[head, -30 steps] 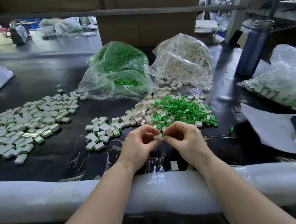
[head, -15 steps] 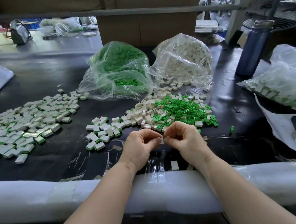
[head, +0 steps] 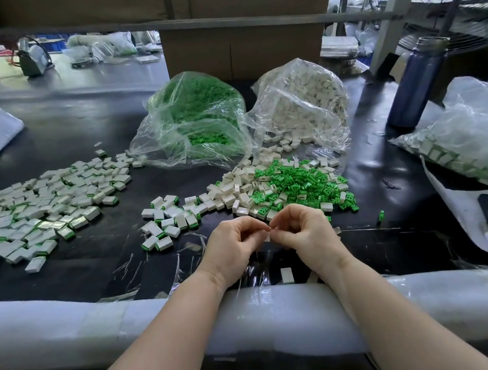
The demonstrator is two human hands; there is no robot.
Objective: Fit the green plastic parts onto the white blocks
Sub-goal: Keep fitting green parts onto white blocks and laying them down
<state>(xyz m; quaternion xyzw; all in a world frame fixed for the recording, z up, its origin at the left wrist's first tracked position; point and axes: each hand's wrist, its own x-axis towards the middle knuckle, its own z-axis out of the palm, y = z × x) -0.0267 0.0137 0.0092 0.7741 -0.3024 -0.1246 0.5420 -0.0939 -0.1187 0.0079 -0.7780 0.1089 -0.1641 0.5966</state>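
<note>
Both hands, the left hand (head: 235, 246) and right hand (head: 304, 234), are curled together at the near edge of the black worktop (head: 97, 270), apparently pinching a small white block (head: 266, 238), mostly hidden. Loose green plastic parts (head: 303, 185) are heaped just beyond.

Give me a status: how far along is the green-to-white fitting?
Done: a wide spread of fitted blocks at left, plus a smaller cluster mid-table. In hand: left hand and right hand pinch together over one small piece, mostly hidden. Left: the loose mixed pile, and a green bag and white bag, both well stocked.
</note>
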